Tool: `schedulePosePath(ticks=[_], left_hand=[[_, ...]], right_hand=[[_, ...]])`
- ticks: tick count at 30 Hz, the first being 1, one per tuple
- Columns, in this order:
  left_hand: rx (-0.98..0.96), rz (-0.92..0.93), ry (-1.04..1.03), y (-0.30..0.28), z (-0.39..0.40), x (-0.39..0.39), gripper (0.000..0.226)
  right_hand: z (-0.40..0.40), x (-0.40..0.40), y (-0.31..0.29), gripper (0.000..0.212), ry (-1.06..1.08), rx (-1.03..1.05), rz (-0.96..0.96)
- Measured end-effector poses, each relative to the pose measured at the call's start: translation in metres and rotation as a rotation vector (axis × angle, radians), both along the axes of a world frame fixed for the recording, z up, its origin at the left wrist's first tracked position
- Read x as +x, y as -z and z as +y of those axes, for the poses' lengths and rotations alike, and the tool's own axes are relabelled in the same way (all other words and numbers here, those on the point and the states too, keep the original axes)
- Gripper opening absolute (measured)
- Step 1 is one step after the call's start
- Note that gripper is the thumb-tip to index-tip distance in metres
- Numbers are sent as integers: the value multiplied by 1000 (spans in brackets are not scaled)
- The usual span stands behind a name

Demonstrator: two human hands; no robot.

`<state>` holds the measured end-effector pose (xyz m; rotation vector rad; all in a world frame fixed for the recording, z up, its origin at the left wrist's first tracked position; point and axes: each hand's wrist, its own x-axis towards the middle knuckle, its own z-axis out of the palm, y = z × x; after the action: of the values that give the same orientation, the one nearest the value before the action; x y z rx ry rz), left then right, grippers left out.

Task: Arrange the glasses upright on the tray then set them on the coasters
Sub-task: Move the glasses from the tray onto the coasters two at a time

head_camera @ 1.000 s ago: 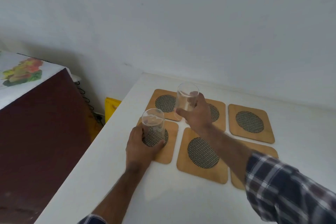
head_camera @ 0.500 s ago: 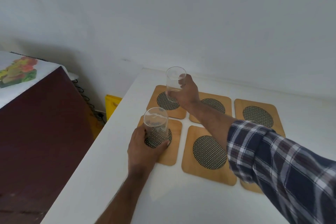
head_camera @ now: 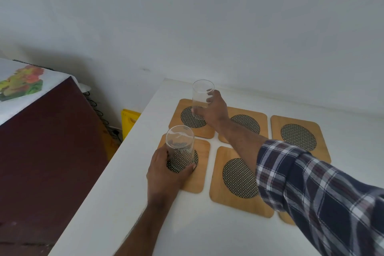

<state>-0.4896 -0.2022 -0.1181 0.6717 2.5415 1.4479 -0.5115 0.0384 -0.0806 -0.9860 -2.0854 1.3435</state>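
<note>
Several wooden coasters with dark woven centres lie in two rows on the white table (head_camera: 187, 224). A clear glass (head_camera: 180, 146) stands upright on the near-left coaster (head_camera: 202, 164), and my left hand (head_camera: 166, 174) grips its base. Another clear glass (head_camera: 202, 97) is upright over the far-left coaster (head_camera: 178, 114), held by my right hand (head_camera: 215, 110); whether its base touches the coaster I cannot tell. The near-middle coaster (head_camera: 239, 181) and far-right coaster (head_camera: 299, 137) are bare. No tray is in view.
The white wall runs close behind the coasters. The table's left edge drops off beside the left coasters. A dark red cabinet (head_camera: 45, 141) with a flowered cloth stands to the left, and a yellow object (head_camera: 128, 119) sits on the floor between.
My right hand has carried its glass from above the middle coasters leftward and down over the far-left coaster. My left hand and its glass stay in place.
</note>
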Motion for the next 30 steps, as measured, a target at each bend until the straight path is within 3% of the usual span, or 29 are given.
schedulePosePath(ticks=[9, 16, 25, 30], left_hand=[[-9, 13, -8, 0, 2, 0, 82], [0, 45, 7, 1, 1, -1, 67], [12, 31, -3, 6, 3, -5, 84], [-9, 29, 5, 1, 2, -5, 96]], right_hand=[[-4, -2, 1, 79, -25, -2, -8], [-16, -6, 3, 80, -49, 10, -17], [-16, 19, 1, 106, -123, -79, -11], [-19, 70, -7, 97, -98, -132, 37]])
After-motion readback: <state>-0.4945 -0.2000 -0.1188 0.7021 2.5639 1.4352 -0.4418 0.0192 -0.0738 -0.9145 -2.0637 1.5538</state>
